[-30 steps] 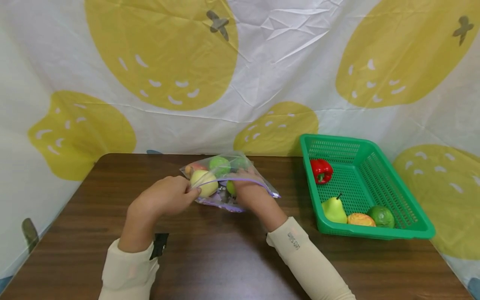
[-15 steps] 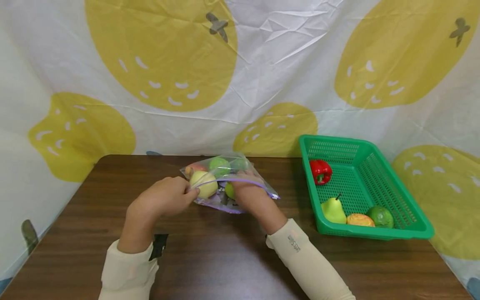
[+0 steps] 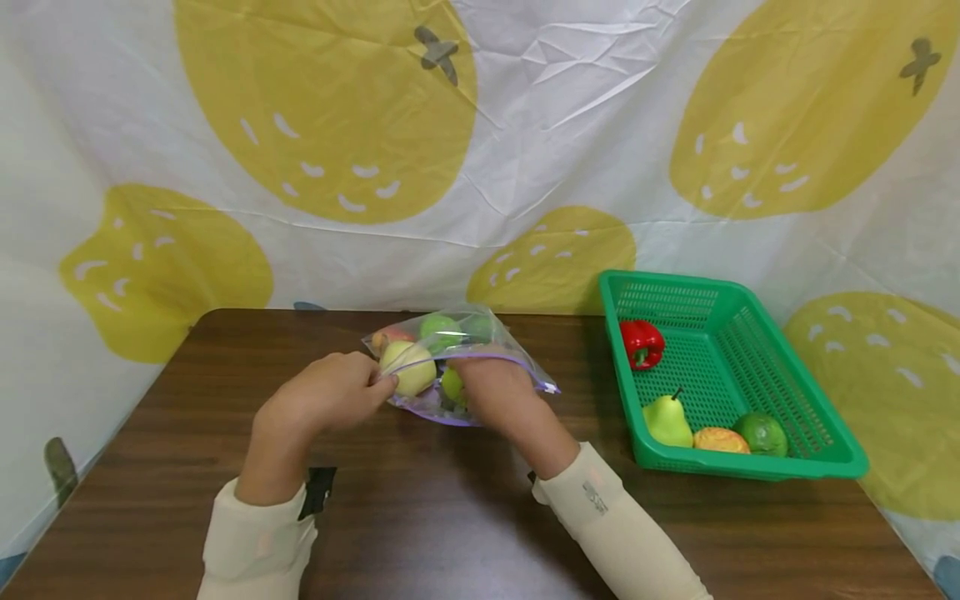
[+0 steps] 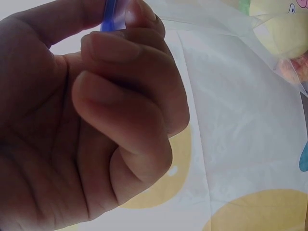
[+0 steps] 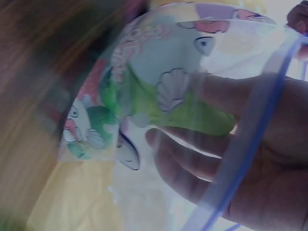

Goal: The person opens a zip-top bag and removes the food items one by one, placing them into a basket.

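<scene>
A clear zip bag with a purple seal [image 3: 517, 360] lies at the back middle of the table, its mouth facing me. My left hand [image 3: 330, 396] pinches the left end of the seal between thumb and forefinger; the left wrist view shows the blue strip [image 4: 109, 14] there. Through the mouth reaches my right hand [image 3: 498, 392], its fingertips hidden in the head view. In the right wrist view its thumb and fingers hold a yellow-green fruit [image 5: 192, 115]. Also in the bag are a pale yellow round fruit [image 3: 408, 368], a green fruit [image 3: 440, 329] and a reddish fruit [image 3: 390, 337].
A green plastic basket [image 3: 813, 379] stands at the right of the brown table [image 3: 420, 533]. It holds a red bell pepper [image 3: 642, 343], a pear [image 3: 667, 421], an orange-yellow fruit [image 3: 721, 440] and a round green fruit [image 3: 762, 433]. A lemon-print cloth [image 3: 525, 167] hangs behind.
The yellow-green fruit and my right hand have shifted slightly left and toward the bag's mouth. My left hand stays at the seal; the basket has not changed.
</scene>
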Demonstrator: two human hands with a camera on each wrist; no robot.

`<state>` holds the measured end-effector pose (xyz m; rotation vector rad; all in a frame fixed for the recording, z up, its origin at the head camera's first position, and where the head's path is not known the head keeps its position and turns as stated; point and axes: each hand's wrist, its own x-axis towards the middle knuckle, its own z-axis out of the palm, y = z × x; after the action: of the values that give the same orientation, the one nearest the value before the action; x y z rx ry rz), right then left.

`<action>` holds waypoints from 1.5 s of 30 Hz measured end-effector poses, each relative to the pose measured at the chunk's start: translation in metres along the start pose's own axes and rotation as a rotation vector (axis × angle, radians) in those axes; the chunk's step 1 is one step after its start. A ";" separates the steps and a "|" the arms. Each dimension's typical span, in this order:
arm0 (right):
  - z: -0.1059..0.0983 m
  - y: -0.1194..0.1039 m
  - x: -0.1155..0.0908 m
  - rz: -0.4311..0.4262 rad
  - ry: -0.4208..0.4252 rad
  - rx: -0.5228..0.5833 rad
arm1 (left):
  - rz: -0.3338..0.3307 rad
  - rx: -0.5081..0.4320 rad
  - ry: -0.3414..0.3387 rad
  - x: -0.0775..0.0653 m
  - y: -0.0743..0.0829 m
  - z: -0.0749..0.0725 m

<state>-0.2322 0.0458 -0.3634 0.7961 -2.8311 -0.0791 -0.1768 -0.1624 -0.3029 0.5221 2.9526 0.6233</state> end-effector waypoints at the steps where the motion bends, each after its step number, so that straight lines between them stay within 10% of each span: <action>1: -0.002 -0.001 -0.001 -0.003 -0.002 0.001 | 0.001 0.000 0.000 0.000 0.000 0.000; 45: -0.070 -0.005 -0.046 -0.118 0.068 0.100 | 0.003 0.010 0.007 0.001 -0.001 0.000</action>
<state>-0.1766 0.0661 -0.3035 0.9682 -2.7407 0.0717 -0.1784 -0.1630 -0.3032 0.5269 2.9631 0.6120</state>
